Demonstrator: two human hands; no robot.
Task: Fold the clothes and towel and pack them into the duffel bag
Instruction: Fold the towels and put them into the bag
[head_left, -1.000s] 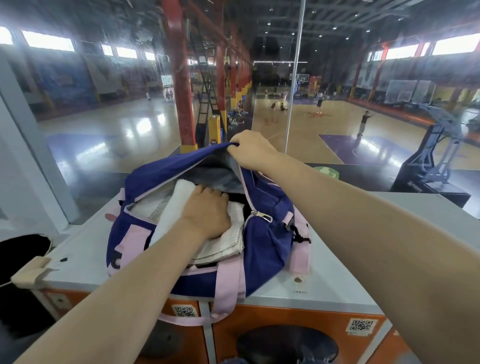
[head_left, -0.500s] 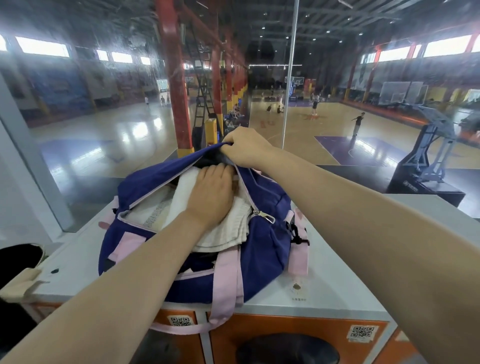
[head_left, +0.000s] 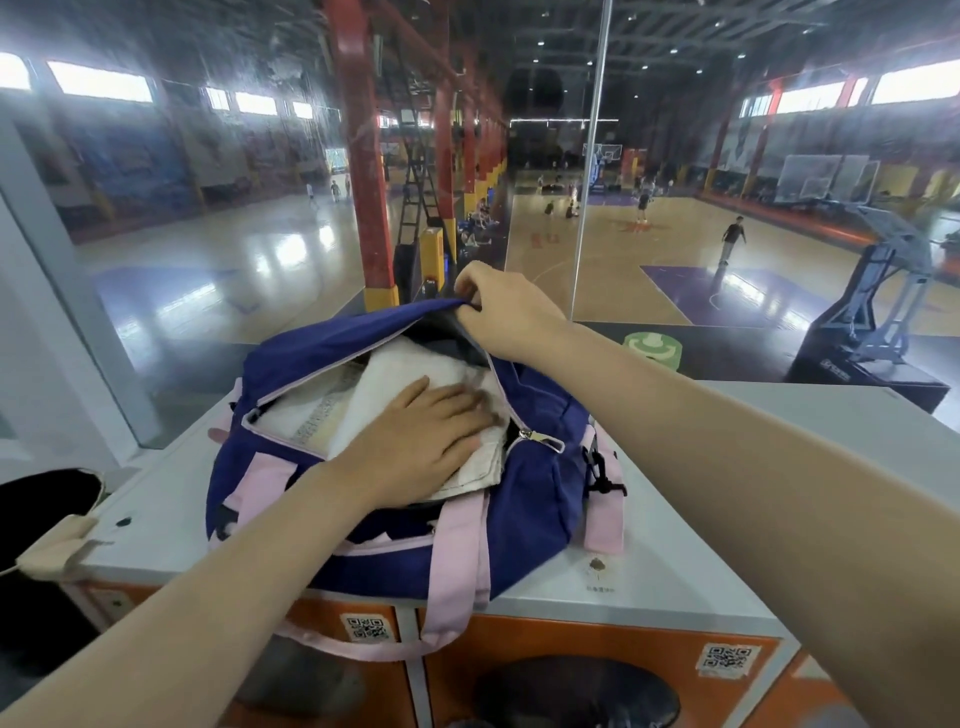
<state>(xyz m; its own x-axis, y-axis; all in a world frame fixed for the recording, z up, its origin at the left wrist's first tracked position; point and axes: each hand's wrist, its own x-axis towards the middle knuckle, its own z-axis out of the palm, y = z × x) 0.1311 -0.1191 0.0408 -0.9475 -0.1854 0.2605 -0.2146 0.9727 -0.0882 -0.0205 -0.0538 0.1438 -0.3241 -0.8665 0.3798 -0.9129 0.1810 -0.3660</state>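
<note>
**Towel pressed down, bag mouth held open**

Beyond the glass lies a big indoor sports hall with red columns and shiny courts; on this side a grey-topped table (head_left: 675, 587) with orange fronts carries the work.

Start at the left hand (head_left: 421, 441): it lies flat, palm down, fingers spread and pointing toward the far right, resting on the folded white towel (head_left: 410, 371). It grips nothing; it only presses. The towel sits in the open mouth of the navy duffel bag (head_left: 535, 483), on top of another pale folded piece with a printed band (head_left: 317, 415), and its near right corner pokes up out of the opening just beside the silver zipper pull (head_left: 540, 439).

The right hand (head_left: 501, 306) is farther off, at the far end of the opening, closed in a pinch on the upper flap and lifting it clear of the load.

The bag stands on the near left part of the table, its long axis running from near left to far right, with a pink strap (head_left: 457, 566) hanging over the near edge. What matters next, I judge, is that the towel lies directly under the left palm and must go down and toward the far side, under the raised flap; the left hand is the nearer one for that push. The zipper could then be drawn shut.
</note>
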